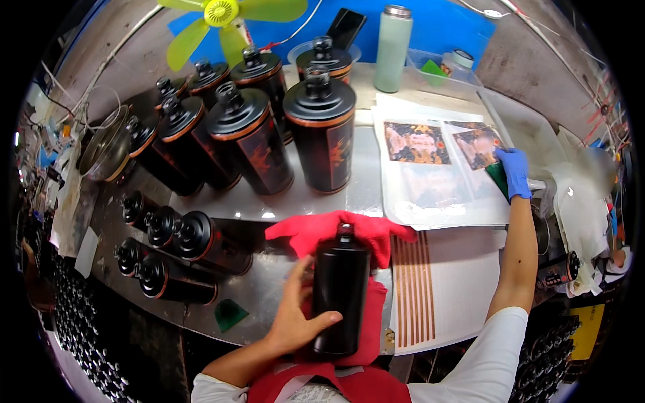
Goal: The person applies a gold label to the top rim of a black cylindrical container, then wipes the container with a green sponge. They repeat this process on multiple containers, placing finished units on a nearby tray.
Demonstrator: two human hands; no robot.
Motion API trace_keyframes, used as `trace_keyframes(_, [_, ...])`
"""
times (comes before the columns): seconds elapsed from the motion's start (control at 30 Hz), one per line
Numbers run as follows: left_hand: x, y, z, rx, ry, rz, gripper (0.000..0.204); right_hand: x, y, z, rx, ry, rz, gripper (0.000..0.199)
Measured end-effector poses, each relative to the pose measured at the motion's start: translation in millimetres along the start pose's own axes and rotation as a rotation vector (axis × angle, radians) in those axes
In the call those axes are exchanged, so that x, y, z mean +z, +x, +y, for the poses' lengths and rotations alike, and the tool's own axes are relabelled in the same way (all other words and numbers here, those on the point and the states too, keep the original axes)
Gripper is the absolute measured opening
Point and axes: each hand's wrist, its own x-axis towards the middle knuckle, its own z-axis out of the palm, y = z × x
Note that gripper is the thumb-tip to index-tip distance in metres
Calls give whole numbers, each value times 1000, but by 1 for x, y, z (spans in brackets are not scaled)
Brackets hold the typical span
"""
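My left hand (pixel 295 316) is bare and grips a plain glossy black bottle (pixel 341 289), thumb across its front. The bottle lies tilted over a red cloth (pixel 322 232), its neck pointing away from me. Far to the right, my right hand (pixel 515 176) wears a blue glove and holds a flat dark green scraper-like piece (pixel 497 180). Its fingertips are at the right edge of a printed decal (pixel 476 148) on a white sheet. Another printed decal (pixel 416 142) lies to its left.
Several decorated black bottles (pixel 319 141) stand at the back left, with smaller ones (pixel 208 242) in front. A green piece (pixel 230 314) lies near the table's front edge. Copper-coloured strips (pixel 414 289) lie right of the cloth. Behind are a pale green flask (pixel 392 50) and a fan (pixel 220 12).
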Motion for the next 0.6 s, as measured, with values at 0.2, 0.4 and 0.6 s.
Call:
trace_keyframes(0.2, [4, 7, 0, -247, -251, -148, 85, -22, -28, -57, -87, -72, 279, 32])
trace_keyframes(0.4, [-5, 18, -7, -391, -508, -288, 91, -42, -92, -137, -401, 203, 261, 23])
trace_keyframes(0.6, [-8, 8, -18, -184, -374, -131, 86, -109, -211, -227, -386, 407, -165, 22])
